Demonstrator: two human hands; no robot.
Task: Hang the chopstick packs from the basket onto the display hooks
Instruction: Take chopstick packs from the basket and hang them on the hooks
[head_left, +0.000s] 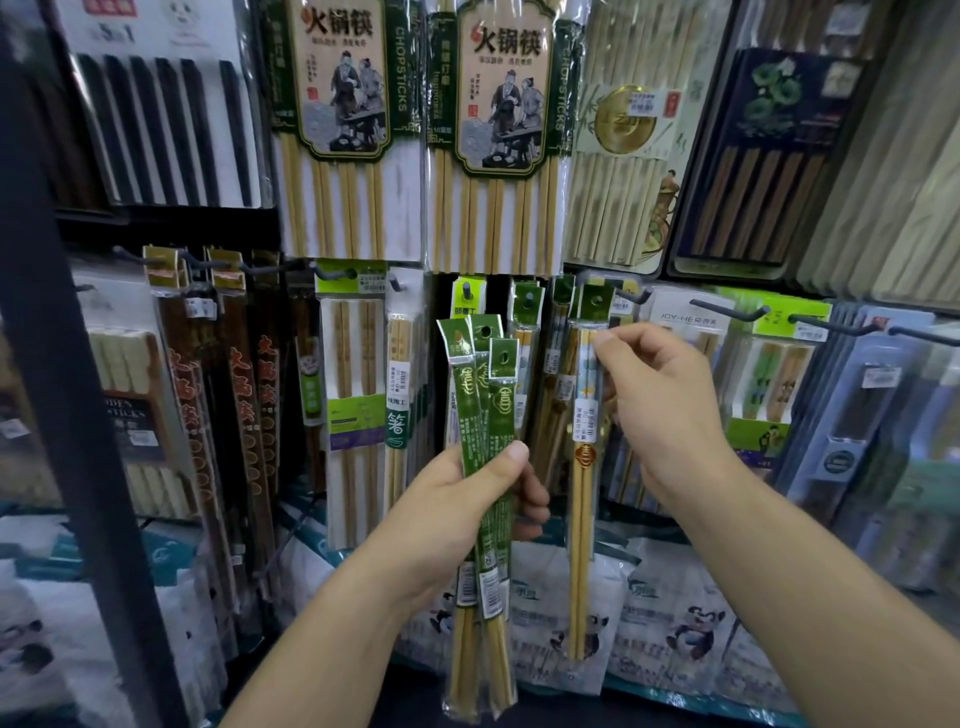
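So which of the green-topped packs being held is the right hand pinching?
The lone pack, its pale chopsticks facing out, pinched near its top by the right hand. The bunched packs, showing green printed sleeves, are gripped together in the left hand.

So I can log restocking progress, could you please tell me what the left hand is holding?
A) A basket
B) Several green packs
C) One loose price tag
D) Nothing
B: the left hand grips the green packs around their middle, tops fanned upward, while the right hand pinches a single pack near its top.
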